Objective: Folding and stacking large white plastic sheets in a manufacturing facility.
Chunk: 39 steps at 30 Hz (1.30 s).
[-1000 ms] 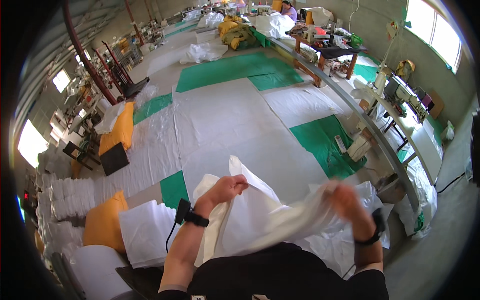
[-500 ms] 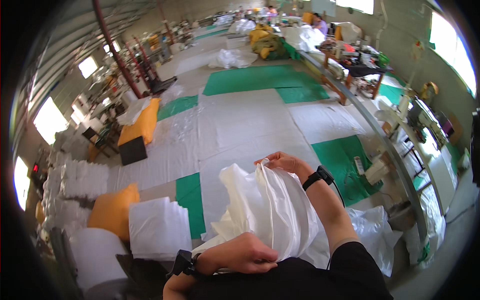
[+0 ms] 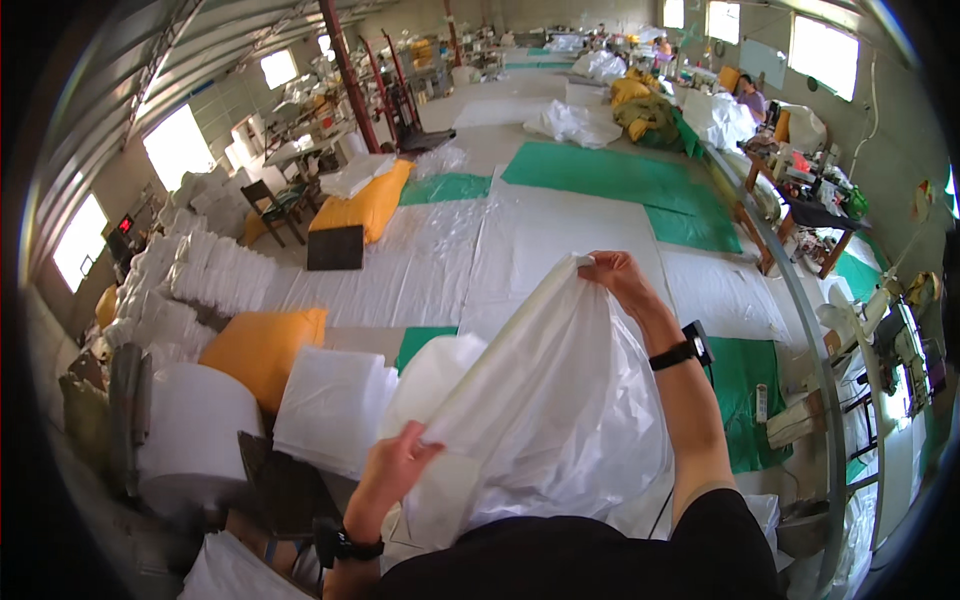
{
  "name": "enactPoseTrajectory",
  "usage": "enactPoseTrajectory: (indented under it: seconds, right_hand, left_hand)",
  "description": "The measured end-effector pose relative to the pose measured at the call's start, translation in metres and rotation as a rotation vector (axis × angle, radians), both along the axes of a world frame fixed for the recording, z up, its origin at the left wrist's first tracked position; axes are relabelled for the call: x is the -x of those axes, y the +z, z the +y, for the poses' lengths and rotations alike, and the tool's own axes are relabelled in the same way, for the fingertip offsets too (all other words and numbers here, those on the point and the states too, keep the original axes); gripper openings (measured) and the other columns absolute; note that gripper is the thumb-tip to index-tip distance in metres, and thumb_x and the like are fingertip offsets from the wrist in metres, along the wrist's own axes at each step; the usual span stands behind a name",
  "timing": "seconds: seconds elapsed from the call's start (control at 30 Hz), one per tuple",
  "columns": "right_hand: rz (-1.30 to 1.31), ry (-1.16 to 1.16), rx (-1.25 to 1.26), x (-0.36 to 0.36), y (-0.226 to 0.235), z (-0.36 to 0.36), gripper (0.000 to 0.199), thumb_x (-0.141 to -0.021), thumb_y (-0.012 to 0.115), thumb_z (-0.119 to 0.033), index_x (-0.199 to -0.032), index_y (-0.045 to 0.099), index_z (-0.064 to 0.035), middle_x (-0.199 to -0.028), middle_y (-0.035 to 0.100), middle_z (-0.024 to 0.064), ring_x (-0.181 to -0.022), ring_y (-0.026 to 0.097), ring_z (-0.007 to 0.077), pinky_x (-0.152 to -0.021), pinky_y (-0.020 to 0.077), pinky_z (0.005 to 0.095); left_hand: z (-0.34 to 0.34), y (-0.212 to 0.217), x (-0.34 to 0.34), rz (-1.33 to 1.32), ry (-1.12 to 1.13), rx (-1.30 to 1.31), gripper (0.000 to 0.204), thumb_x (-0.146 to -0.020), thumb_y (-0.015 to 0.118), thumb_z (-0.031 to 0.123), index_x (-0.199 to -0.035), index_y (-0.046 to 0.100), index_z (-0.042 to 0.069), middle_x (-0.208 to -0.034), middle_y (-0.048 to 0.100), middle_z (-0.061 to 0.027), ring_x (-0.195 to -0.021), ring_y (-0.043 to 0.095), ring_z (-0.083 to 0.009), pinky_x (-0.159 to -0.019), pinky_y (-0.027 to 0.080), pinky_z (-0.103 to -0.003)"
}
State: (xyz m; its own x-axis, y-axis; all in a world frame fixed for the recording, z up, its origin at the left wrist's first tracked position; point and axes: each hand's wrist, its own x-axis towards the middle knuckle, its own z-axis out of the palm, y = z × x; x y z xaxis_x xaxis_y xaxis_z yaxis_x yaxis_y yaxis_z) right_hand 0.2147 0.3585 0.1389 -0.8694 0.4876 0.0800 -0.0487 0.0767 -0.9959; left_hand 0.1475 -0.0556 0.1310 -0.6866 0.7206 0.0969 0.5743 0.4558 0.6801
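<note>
A large white plastic sheet (image 3: 540, 400), thin and slightly shiny, hangs in folds in front of my body. My right hand (image 3: 618, 278) is raised ahead of me, its fingers pinching the sheet's upper corner. Lower and to the left, my left hand (image 3: 392, 465) pinches the same sheet along its edge, thumb uppermost. Between the two hands the edge runs taut on a slant. The sheet's lower part bunches against my black shirt, and its bottom is hidden there.
To the left are a stack of folded white sheets (image 3: 332, 410), a yellow sack (image 3: 265, 350) and a big white roll (image 3: 195, 430). White and green sheeting (image 3: 600, 185) covers the floor ahead. A long metal rail (image 3: 800, 310) runs along the right. A person (image 3: 750, 98) sits far back.
My right hand has risen and moved farther out with the sheet's corner. My left hand has shifted left, stretching the edge between them. The view has swung left.
</note>
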Motion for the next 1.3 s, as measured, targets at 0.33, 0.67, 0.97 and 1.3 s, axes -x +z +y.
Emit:
enactPoseTrajectory:
  seconds: [0.33, 0.67, 0.97, 1.3]
  right_hand:
    - [0.171, 0.071, -0.134, -0.077, 0.034, -0.005, 0.021, -0.080, 0.070, -0.010, -0.098, 0.060, -0.0037, -0.085, 0.061, 0.0003, -0.079, 0.054, 0.0090, -0.071, 0.0454, 0.0265]
    - [-0.072, -0.230, -1.041, -0.168, 0.006, -0.021, 0.012, -0.075, 0.064, -0.005, -0.087, 0.064, -0.0076, -0.076, 0.062, 0.0058, -0.076, 0.059, 0.0228, -0.067, 0.0463, 0.0333]
    - [-0.309, -0.348, -0.420, -0.194, -0.026, -0.004, 0.012, -0.076, 0.057, 0.001, -0.086, 0.063, -0.0009, -0.071, 0.064, 0.0075, -0.057, 0.064, 0.0150, -0.051, 0.0511, 0.0279]
    - [0.095, -0.706, -0.169, -0.263, -0.021, 0.084, 0.016, -0.081, 0.057, 0.001, -0.098, 0.058, 0.0004, -0.084, 0.061, 0.0080, -0.077, 0.062, 0.0151, -0.068, 0.0531, 0.0290]
  left_hand:
    - [-0.006, 0.011, 0.065, -0.119, -0.054, -0.347, 0.010, -0.081, 0.064, 0.002, -0.074, 0.056, 0.002, -0.060, 0.051, -0.0010, -0.041, 0.042, -0.0076, -0.040, 0.032, -0.025]
    - [0.051, -0.011, 0.068, 0.123, -0.285, -0.022, 0.020, -0.079, 0.070, 0.019, -0.071, 0.062, 0.002, -0.059, 0.057, -0.0096, -0.051, 0.050, -0.0120, -0.050, 0.041, -0.029]
    - [0.070, -0.025, 0.104, -0.211, -0.292, -0.191, 0.010, -0.084, 0.065, 0.013, -0.089, 0.059, 0.007, -0.054, 0.051, 0.0012, -0.046, 0.045, -0.0059, -0.044, 0.036, -0.025]
    - [-0.184, 0.036, 0.344, -0.336, 0.276, -1.662, 0.031, -0.096, 0.044, 0.030, -0.113, 0.050, 0.005, -0.063, 0.030, 0.0053, -0.051, 0.031, -0.0055, -0.045, 0.027, -0.022]
